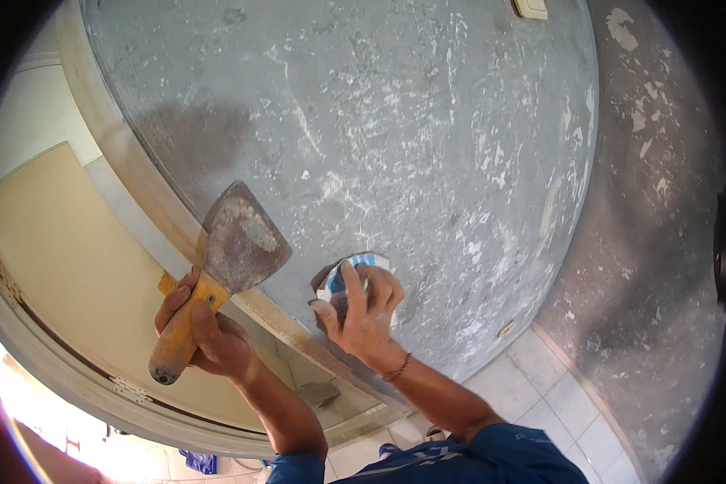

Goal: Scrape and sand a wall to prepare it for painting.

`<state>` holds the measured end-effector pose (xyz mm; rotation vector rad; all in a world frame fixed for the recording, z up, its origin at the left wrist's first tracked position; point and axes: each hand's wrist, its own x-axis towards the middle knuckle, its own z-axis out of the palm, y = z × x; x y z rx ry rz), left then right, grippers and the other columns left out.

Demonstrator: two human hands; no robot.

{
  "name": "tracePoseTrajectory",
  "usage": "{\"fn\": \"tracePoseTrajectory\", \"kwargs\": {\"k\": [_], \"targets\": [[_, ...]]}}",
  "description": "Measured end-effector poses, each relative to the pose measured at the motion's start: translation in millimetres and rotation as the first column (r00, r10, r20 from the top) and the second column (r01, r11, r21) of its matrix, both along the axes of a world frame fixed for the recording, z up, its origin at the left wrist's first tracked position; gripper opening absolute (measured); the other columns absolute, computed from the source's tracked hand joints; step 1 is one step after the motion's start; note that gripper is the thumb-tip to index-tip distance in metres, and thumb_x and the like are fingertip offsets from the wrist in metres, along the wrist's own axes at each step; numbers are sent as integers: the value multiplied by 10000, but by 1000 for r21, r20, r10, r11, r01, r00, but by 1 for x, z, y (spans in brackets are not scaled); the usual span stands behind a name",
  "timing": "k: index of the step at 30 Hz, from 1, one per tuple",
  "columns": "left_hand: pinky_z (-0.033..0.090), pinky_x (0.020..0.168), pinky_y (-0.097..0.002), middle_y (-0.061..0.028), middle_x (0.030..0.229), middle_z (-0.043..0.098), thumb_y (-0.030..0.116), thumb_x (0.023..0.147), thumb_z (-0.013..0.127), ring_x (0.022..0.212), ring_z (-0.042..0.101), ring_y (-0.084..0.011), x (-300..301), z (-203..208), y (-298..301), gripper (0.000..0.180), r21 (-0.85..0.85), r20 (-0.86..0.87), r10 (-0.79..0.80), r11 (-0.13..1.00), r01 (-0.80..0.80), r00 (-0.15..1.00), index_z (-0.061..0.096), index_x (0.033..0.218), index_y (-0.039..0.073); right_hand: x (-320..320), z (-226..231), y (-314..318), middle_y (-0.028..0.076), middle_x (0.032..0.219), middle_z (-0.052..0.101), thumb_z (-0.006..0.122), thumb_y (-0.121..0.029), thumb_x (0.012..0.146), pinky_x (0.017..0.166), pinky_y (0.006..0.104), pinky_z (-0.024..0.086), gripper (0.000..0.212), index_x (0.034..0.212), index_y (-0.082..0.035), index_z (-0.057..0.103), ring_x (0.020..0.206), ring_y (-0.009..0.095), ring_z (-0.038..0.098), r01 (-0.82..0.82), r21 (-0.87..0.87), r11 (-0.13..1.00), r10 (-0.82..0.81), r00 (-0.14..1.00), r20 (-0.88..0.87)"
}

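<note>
A patchy grey wall [427, 161] flecked with white rises above pale floor tiles [508, 383], beside a cream door [73, 234]. Before it, the yellow-handled scraper [210, 292] slants along its long axis, blade up and rightward. The left hand's [218, 343] grip encloses it; the right hand's [367, 319] clasps a white-and-blue sheet [381, 260].

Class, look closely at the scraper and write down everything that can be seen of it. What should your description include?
The scraper has a flat, dark grey blade, apparently metal, flaring to a wide edge and smeared with pale residue. Its yellow handle, perhaps plastic, is scuffed, with a round fastener near the blade and a dark butt end. The left hand grips the handle, so the blade slants toward the picture's upper right. Whether it touches the wall behind cannot be told.
</note>
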<state>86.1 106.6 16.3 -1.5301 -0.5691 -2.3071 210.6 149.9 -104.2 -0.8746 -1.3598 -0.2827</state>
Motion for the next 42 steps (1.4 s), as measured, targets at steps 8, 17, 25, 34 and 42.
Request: {"fn": "tracePoseTrajectory", "kwargs": {"k": [8, 17, 25, 34, 42], "targets": [[486, 862, -384, -168, 943, 595, 176, 828, 555, 870, 591, -253, -15, 23, -2, 251, -11, -217, 71, 997, -75, 974, 493, 992, -4, -30, -9, 4, 296, 1422, 261, 374, -641, 875, 1012, 639, 143, 668, 1293, -138, 515, 1306, 523, 196, 38, -82, 996, -38, 999, -1], [497, 821, -395, -194, 928, 597, 144, 846, 585, 853, 601, -286, -28, 22, 20, 263, -12, -392, -106, 994, 110, 914, 488, 993, -51, -42, -1, 12, 244, 1478, 223, 438, -599, 866, 1031, 597, 192, 698, 1379, -125, 418, 1342, 492, 181, 38, -45, 998, -52, 933, -355], [500, 819, -391, -174, 888, 616, 157, 800, 677, 844, 613, -271, -39, 18, 10, 282, -223, -478, -356, 933, 281, 803, 527, 956, -24, -70, -57, -22, 251, 1467, 252, 441, -567, 885, 1070, 537, 156, 696, 1364, -62, 432, 1355, 440, 214, 156, -217, 964, -219, 927, -306], [455, 866, -318, -202, 902, 660, 42, 785, 666, 856, 617, -226, -30, 50, 5, 523, -236, -612, -229, 966, 101, 757, 312, 1158, -55, -24, 29, 7, 251, 1468, 226, 486, -577, 848, 1052, 537, 156, 728, 1368, -74, 414, 1339, 456, 213, 284, -188, 940, -312, 940, -137], [219, 1083, -380, -70, 815, 694, 97, 812, 622, 940, 616, -204, -22, 131, 15, 200, 265, -814, 291, 956, -123, 502, 569, 936, -51, -23, -3, 19, 252, 1417, 319, 697, -515, 730, 1035, 499, 272, 760, 1305, -72, 475, 1300, 449, 306, 106, 139, 985, -48, 927, -371]]}}
